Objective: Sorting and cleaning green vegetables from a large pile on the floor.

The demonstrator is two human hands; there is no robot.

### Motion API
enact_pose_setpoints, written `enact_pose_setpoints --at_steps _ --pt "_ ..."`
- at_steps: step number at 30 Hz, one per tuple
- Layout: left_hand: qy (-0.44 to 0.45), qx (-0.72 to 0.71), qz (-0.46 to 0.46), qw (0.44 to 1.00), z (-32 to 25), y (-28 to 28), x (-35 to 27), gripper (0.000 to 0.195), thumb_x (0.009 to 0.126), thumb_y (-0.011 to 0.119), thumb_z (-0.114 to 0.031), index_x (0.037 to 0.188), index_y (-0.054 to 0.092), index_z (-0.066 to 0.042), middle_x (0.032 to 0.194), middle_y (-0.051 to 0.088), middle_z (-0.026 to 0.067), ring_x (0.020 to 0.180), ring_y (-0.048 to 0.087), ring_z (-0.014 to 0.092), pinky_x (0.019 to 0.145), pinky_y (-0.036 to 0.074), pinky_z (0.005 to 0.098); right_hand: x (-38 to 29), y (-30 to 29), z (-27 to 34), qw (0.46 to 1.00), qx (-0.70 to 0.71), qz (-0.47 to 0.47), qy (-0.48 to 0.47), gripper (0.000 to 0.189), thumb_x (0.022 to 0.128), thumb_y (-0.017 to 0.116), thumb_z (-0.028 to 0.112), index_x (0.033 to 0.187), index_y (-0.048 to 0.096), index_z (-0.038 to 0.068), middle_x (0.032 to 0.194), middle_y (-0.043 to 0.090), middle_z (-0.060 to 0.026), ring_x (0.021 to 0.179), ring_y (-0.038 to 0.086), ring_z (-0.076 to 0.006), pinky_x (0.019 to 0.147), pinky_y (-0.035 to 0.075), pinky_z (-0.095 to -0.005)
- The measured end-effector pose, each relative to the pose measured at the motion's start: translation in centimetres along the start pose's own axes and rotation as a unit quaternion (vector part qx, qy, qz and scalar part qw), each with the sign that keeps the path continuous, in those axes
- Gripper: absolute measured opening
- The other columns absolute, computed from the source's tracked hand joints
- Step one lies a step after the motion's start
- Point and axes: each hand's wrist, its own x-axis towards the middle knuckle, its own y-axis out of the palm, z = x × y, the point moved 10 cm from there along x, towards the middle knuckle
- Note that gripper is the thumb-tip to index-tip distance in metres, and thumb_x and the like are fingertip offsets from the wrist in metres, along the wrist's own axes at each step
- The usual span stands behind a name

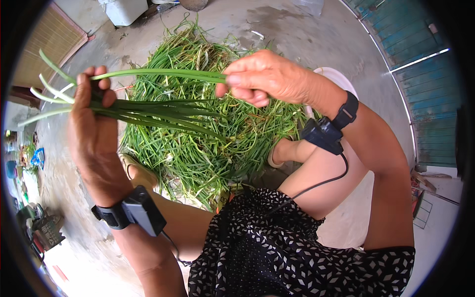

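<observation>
My left hand [92, 107] grips a small bunch of long green leaves, seemingly garlic chives [159, 111], whose pale stem ends stick out past the thumb on the left. A few separate strands [159, 72] stretch from the top of that hand across to my right hand [256, 80], which pinches their leafy end between thumb and fingers. Below both hands a large heap of loose green and yellowing leaves [211, 148] lies on the floor between my feet. Each wrist wears a strapped black device with a cable.
Behind my right forearm shows the rim of a pale pink basin [339, 78]. A white bucket [124, 11] stands beyond the heap on the concrete floor [356, 44]. Blue-green metal doors [426, 104] bound the right; assorted bags and a dark box [48, 232] line the left.
</observation>
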Motion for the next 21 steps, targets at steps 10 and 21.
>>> enact_pose_setpoints --at_steps 10,21 --pt "0.037 0.011 -0.044 0.998 -5.4 -5.3 -3.2 0.021 0.095 0.049 -0.014 0.106 0.05 0.004 0.101 0.054 0.0132 0.08 0.05 0.016 0.066 0.042 0.0251 -2.8 -6.1 -5.8 0.955 -0.266 -0.117 0.057 0.025 0.088 0.05 0.019 0.083 0.064 -0.001 0.06 0.052 -0.0005 0.054 0.045 -0.0088 0.051 0.039 -0.0259" --pt "0.081 -0.007 -0.046 0.996 -5.0 -5.6 -3.7 0.021 0.096 0.048 -0.018 0.103 0.053 0.001 0.104 0.057 0.0137 0.083 0.05 0.018 0.075 0.044 0.0281 -6.6 -15.4 -9.5 0.896 0.147 -0.411 0.079 0.013 0.08 0.054 0.007 0.082 0.058 -0.004 0.063 0.05 -0.0033 0.043 0.037 -0.0066 0.038 0.029 -0.0208"
